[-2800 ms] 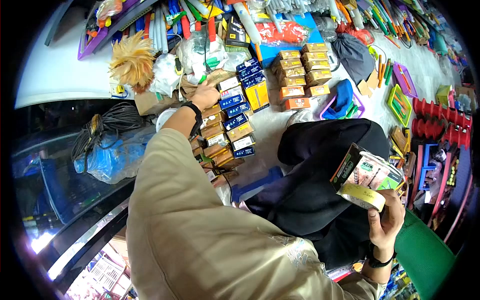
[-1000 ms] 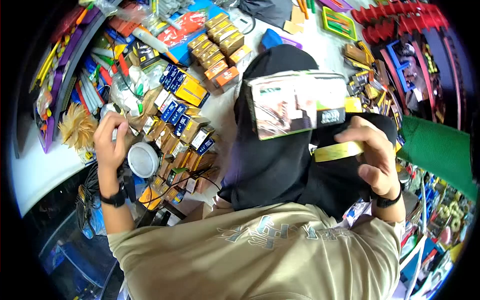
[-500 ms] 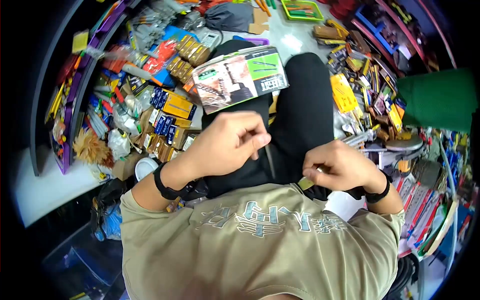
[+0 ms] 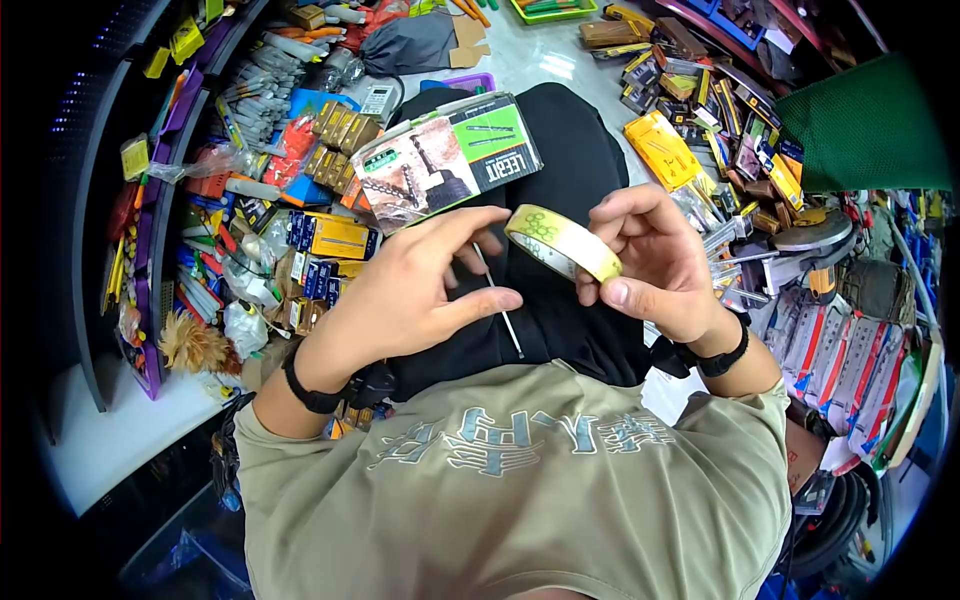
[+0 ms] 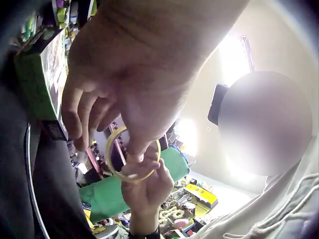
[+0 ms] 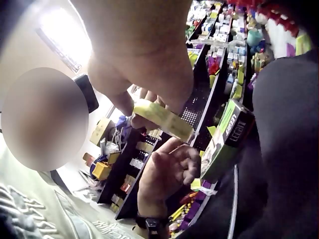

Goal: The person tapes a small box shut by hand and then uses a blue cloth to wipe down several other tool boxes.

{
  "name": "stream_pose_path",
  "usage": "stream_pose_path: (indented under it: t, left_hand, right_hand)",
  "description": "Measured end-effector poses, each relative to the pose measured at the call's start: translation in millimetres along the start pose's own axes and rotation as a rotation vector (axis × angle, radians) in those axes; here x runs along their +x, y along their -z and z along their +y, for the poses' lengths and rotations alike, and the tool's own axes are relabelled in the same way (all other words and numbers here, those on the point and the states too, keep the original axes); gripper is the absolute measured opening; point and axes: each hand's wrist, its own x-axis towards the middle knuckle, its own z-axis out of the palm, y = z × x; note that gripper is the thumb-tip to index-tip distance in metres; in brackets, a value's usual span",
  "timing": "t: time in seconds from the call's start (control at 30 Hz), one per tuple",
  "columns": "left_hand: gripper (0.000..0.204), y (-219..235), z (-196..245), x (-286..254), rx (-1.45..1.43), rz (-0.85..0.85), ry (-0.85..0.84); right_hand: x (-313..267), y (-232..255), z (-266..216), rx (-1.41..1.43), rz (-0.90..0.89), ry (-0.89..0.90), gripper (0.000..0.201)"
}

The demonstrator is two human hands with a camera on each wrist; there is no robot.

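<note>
Here's the right hand (image 4: 665, 270), thumb and fingers clamped on the yellow tape roll (image 4: 582, 247), front and centre over the lap! The left hand (image 4: 400, 290) is open right beside the roll's left end, thumb spread from the fingers; whether it touches, we can't tell. Just beyond, the LEEBIT box (image 4: 430, 165) lies tilted on the black trousers (image 4: 565, 130), a thin cord (image 4: 507, 325) running down below it. Upper right of the frame, green mesh (image 4: 860, 125) beside loose packages!
</note>
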Motion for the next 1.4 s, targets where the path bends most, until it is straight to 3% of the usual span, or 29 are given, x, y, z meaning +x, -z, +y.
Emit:
stream_pose_path:
  t: [0.03,0.1,0.17,0.23,0.3,0.37,0.43,0.6,0.73,0.9,1.0,1.03,1.17,1.23,1.3,1.37,1.4]
  left_hand:
    - [0.068,-5,-6,4,0.002,0.004,-0.001]
    - [0.071,-17,-21,10,-0.298,0.03,-0.081]
    - [0.083,-19,-17,13,-0.328,0.056,-0.092]
    - [0.093,-27,-16,20,-0.54,0.28,-0.306]
    - [0.103,-23,-15,27,-0.565,0.308,-0.333]
    - [0.113,-12,-10,31,-0.416,0.306,-0.384]
    - [0.111,-7,-6,32,-0.438,0.342,-0.366]
    - [0.1,1,-5,35,-0.502,0.354,-0.349]
    - [0.084,-1,-5,40,-0.495,0.421,-0.399]
    - [0.071,-1,-7,45,-0.421,0.54,-0.39]
    - [0.057,-1,-11,45,-0.569,0.522,-0.434]
    - [0.05,-1,-12,44,-0.695,0.497,-0.442]
    - [0.038,-1,-15,40,-0.728,0.566,-0.384]
    - [0.022,0,-17,34,-0.591,0.56,-0.407]
    - [0.013,-1,-19,25,-0.558,0.539,-0.383]
    - [0.013,-5,-21,15,-0.552,0.404,-0.197]
    - [0.013,-8,-23,11,-0.554,0.363,-0.113]
  right_hand:
    - [2,1,1,-0.006,-0.049,0.069,0.054]
    - [7,-2,-1,0.119,-0.026,0.133,0.056]
    - [13,-3,1,0.271,0.031,0.17,0.055]
    - [22,-3,6,0.444,0.009,0.223,0.056]
    - [30,-7,8,0.646,0.043,0.187,0.056]
    - [37,-8,10,0.636,0.042,0.193,0.054]
    - [40,-8,8,0.447,0.155,0.147,0.052]
    - [39,-8,0,0.065,0.145,0.126,0.065]
    - [40,0,-1,0.007,0.176,0.162,0.079]
    - [51,6,0,-0.114,0.192,0.296,0.07]
    - [55,7,2,-0.123,0.177,0.35,0.068]
    - [54,8,2,-0.092,0.17,0.333,0.069]
    - [50,15,6,-0.019,0.129,0.264,0.073]
    - [44,16,7,-0.098,0.116,0.254,0.065]
    - [36,21,12,-0.162,0.077,0.112,0.051]
    - [27,23,14,-0.256,0.038,0.003,0.048]
    - [28,25,9,-0.484,-0.059,0.033,0.05]
